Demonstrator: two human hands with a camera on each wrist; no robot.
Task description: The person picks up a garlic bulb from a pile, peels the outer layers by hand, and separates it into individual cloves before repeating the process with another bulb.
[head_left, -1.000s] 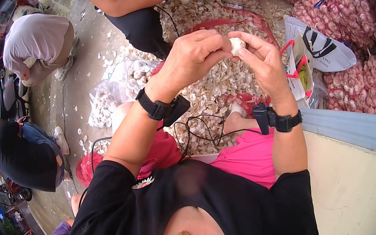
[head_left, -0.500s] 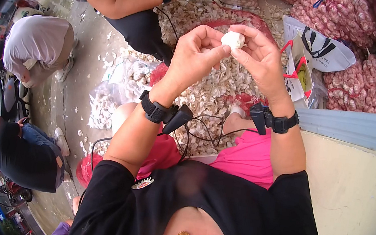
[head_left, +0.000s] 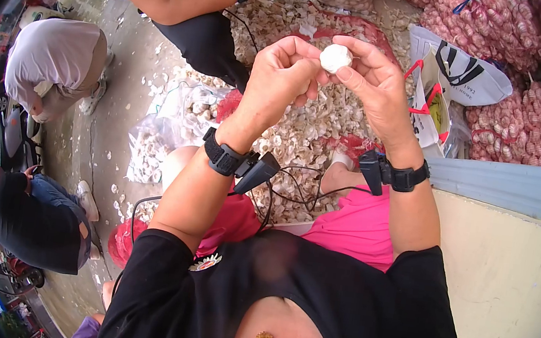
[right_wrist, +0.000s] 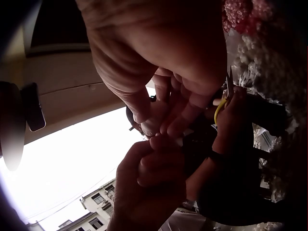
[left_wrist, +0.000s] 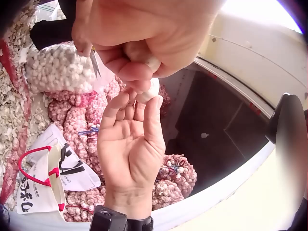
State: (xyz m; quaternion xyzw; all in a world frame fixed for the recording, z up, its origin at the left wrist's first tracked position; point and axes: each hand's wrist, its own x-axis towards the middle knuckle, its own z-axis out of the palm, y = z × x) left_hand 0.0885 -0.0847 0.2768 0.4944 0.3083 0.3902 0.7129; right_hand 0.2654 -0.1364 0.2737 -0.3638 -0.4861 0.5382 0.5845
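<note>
A white peeled-looking garlic bulb (head_left: 335, 59) is held up in front of the body. My right hand (head_left: 377, 84) pinches it between thumb and fingers from the right side. From the left, my left hand (head_left: 282, 78) meets it with bent fingers, thumb and forefinger pinching at its side. In the left wrist view the bulb (left_wrist: 152, 91) shows between the left fingertips above and the upturned right hand (left_wrist: 130, 149) below. The right wrist view is dark; there the left hand's (right_wrist: 154, 178) curled fingers press close against the bulb, partly hidden by the right hand.
Garlic skins (head_left: 311, 120) lie heaped below the hands. At the left is a clear plastic bag (head_left: 157, 147) of garlic; red net sacks (head_left: 522, 127) and a white tote bag (head_left: 474, 76) stand at the right. Another person holds yellow-handled scissors (right_wrist: 220, 108). Black cables (head_left: 296, 179) cross the lap.
The left hand has turned from covering the bulb's side to showing its bent fingers and thumb beside it. The bulb has shifted slightly left and up, and stays in the right hand.
</note>
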